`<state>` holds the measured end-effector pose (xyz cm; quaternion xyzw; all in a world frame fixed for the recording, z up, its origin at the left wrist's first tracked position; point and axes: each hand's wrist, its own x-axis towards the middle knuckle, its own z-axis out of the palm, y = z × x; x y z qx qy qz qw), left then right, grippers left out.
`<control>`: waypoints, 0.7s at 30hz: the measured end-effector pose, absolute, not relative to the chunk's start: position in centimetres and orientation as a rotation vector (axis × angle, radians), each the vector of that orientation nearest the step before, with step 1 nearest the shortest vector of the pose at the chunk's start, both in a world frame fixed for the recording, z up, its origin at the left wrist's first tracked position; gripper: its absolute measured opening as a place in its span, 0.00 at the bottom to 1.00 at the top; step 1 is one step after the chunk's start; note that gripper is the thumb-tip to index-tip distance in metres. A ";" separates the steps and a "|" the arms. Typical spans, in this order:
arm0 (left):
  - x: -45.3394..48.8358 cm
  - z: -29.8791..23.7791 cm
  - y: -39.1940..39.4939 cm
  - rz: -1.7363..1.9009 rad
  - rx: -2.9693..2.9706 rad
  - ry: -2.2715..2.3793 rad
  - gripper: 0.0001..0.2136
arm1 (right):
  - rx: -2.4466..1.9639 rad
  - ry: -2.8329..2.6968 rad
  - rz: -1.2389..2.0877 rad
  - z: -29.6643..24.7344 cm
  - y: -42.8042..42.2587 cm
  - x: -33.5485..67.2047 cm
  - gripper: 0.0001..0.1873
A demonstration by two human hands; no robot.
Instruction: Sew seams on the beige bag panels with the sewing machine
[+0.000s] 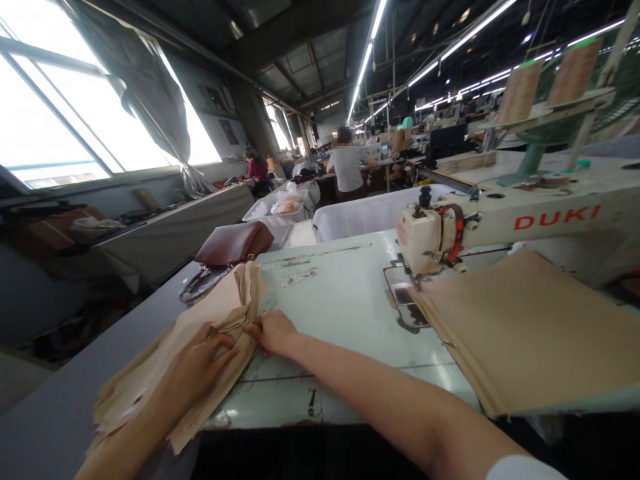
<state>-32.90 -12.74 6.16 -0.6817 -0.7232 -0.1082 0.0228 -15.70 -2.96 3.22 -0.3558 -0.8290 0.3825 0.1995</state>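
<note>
A stack of thin tan fabric pieces (210, 308) lies at the left end of the sewing table, its layers uneven and folded at the right edge. My left hand (195, 363) rests across the stack, with its bent fingers gripping the raised layers near that edge. Close beside it, my right hand (275, 331) is closed, pinching the stack's right edge between thumb and fingers. Further right, a larger tan fabric panel (535, 333) lies flat with one corner under the needle area of the sewing machine (417, 233). A small metal clip or pull shows on its left edge.
Behind the stack sits a brown leather bag (235, 241) with dark handles. White plastic bins (360, 220) stand beyond the pale green tabletop (340, 293). Thread cones (520, 93) rise at the right. A person in a light shirt (346, 170) works further back.
</note>
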 end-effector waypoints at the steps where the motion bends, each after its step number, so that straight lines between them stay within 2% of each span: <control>1: -32.8 6.1 -12.6 -0.314 -2.110 -2.252 0.17 | -1.003 -2.321 1.065 3.2 -3.0 -15.6 0.25; 5: -32.8 6.5 -12.5 -0.268 -2.119 -2.290 0.19 | -1.123 -2.276 0.993 3.4 -3.1 -15.3 0.28; 9: -33.0 6.7 -12.6 -0.263 -2.115 -2.314 0.20 | -1.228 -2.282 1.002 3.6 -3.4 -14.7 0.27; 12: -33.2 5.9 -12.6 -0.244 -2.134 -2.326 0.17 | -1.265 -2.346 1.085 3.7 -3.6 -14.5 0.26; 17: -33.0 3.9 -12.5 -0.238 -2.167 -2.319 0.12 | -1.249 -2.404 1.172 3.9 -3.9 -15.1 0.30; 19: -33.0 3.7 -12.5 -0.242 -2.193 -2.311 0.11 | -1.247 -2.387 1.206 3.9 -3.9 -15.2 0.28; 21: -33.2 3.8 -12.5 -0.250 -2.211 -2.302 0.13 | -1.261 -2.335 1.241 3.7 -3.7 -15.1 0.22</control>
